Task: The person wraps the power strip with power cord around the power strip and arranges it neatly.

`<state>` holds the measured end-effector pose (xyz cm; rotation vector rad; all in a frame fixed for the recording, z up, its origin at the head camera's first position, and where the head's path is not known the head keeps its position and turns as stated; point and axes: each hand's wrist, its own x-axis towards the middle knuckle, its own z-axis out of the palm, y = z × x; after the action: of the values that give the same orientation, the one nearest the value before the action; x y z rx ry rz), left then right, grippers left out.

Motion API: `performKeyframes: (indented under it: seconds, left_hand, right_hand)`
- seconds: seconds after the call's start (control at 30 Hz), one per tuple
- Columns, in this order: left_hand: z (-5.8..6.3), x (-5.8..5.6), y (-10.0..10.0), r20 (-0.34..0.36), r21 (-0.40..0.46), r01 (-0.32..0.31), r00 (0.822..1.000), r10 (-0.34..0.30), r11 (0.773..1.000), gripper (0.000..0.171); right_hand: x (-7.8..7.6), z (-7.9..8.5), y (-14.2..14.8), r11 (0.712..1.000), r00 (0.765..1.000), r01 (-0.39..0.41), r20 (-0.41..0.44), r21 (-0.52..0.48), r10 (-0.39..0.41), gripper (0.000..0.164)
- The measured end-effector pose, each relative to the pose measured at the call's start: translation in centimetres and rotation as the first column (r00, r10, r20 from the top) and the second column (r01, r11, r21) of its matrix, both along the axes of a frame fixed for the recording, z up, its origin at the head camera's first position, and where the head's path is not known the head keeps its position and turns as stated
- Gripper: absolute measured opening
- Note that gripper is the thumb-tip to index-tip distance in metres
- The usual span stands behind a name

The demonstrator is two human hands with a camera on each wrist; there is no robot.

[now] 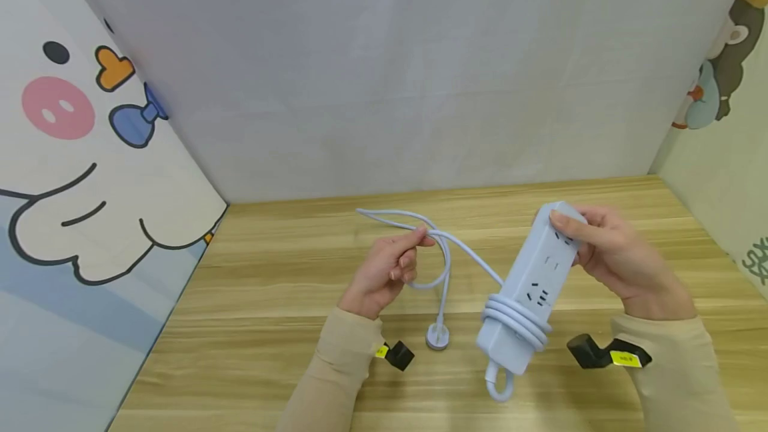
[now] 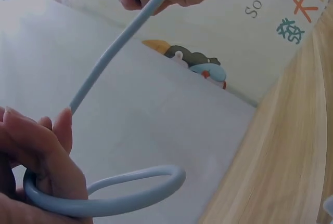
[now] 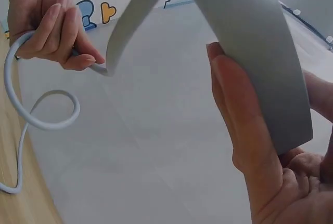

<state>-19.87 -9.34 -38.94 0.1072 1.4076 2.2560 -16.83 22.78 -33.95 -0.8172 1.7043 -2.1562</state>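
A white power strip (image 1: 543, 265) is held up at a tilt by my right hand (image 1: 624, 255), thumb on the socket face and fingers behind its upper end. Several turns of its cord (image 1: 516, 320) wrap the lower part, and a short cord loop (image 1: 500, 389) sticks out of the bottom end. My left hand (image 1: 387, 269) pinches the free cord (image 2: 122, 39) between thumb and finger, to the left of the strip. From there the cord stretches up to the strip in the left wrist view. The slack forms loose loops, ending at a round plug (image 1: 437, 337) below the left hand.
A wood-grain table (image 1: 258, 325) lies under both hands. Behind it rises a plain pale wall (image 1: 390, 85). Cartoon-printed panels stand at the left (image 1: 120, 219) and right (image 1: 714, 152). Each wrist wears a black camera mount (image 1: 399, 355).
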Motion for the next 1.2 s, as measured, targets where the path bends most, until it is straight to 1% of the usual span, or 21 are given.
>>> performKeyframes:
  seconds: [0.13, 0.23, 0.3, 0.43, 0.5, 0.57, 0.63, 0.7, 0.8, 0.97, 1.0, 1.1, 1.2]
  left_hand:
    - [0.4, 0.1, 0.0, 0.004, 0.031, -0.032, 0.999, 0.032, 0.999, 0.031]
    - [0.8, 0.3, -0.1, -0.012, 0.038, -0.044, 0.999, 0.044, 0.998, 0.031]
    - [1.2, 0.5, -0.2, -0.033, 0.036, -0.046, 0.998, 0.048, 0.998, 0.031]
    - [1.9, 1.0, -0.2, -0.093, 0.012, -0.034, 0.995, 0.035, 0.999, 0.036]
    - [2.3, 1.3, -0.2, -0.123, -0.003, -0.022, 0.992, 0.022, 1.0, 0.038]
    - [2.6, 1.6, 0.0, -0.154, -0.012, -0.008, 0.988, 0.006, 1.0, 0.034]
    - [3.0, 1.9, 0.2, -0.183, -0.013, 0.013, 0.983, -0.015, 1.0, 0.029]
    - [3.3, 2.1, 0.5, -0.217, -0.013, 0.038, 0.975, -0.04, 0.999, 0.032]
    - [3.7, 2.5, 0.7, -0.27, -0.016, 0.064, 0.961, -0.066, 0.998, 0.037]
    - [4.3, 3.2, 0.9, -0.324, -0.048, 0.065, 0.943, -0.077, 0.997, 0.031]
    - [4.4, 3.3, 0.9, -0.329, -0.058, 0.067, 0.941, -0.083, 0.996, 0.03]
    - [4.8, 3.7, 1.0, -0.357, -0.092, 0.076, 0.928, -0.104, 0.993, 0.029]
    - [5.0, 3.9, 0.9, -0.385, -0.12, 0.055, 0.918, -0.097, 0.991, 0.034]
  right_hand:
    - [0.1, 0.1, -0.3, 0.992, 0.998, 0.056, -0.034, 0.111, -0.052, 0.039]
    - [0.2, 0.3, -0.7, 0.972, 0.993, 0.119, -0.046, 0.202, -0.112, 0.033]
    - [0.3, 0.4, -1.0, 0.94, 0.982, 0.187, -0.054, 0.286, -0.179, 0.027]
    - [0.5, 0.7, -1.7, 0.85, 0.953, 0.296, -0.07, 0.436, -0.296, 0.014]
    - [0.6, 0.8, -1.9, 0.811, 0.941, 0.328, -0.089, 0.484, -0.327, 0.019]
    - [0.6, 0.9, -2.1, 0.78, 0.93, 0.354, -0.108, 0.516, -0.35, 0.028]
    - [0.7, 1.1, -2.3, 0.748, 0.919, 0.381, -0.136, 0.543, -0.37, 0.035]
    - [0.7, 1.2, -2.4, 0.721, 0.908, 0.407, -0.162, 0.561, -0.387, 0.038]
    - [0.6, 1.3, -2.7, 0.689, 0.89, 0.443, -0.193, 0.574, -0.412, 0.039]
    - [0.5, 1.2, -3.0, 0.63, 0.854, 0.509, -0.251, 0.586, -0.457, 0.045]
    - [0.5, 1.1, -3.1, 0.615, 0.843, 0.526, -0.268, 0.587, -0.466, 0.046]
    - [0.5, 0.9, -3.3, 0.574, 0.803, 0.586, -0.316, 0.572, -0.506, 0.047]
    - [0.5, 0.8, -3.4, 0.549, 0.758, 0.644, -0.348, 0.532, -0.551, 0.047]
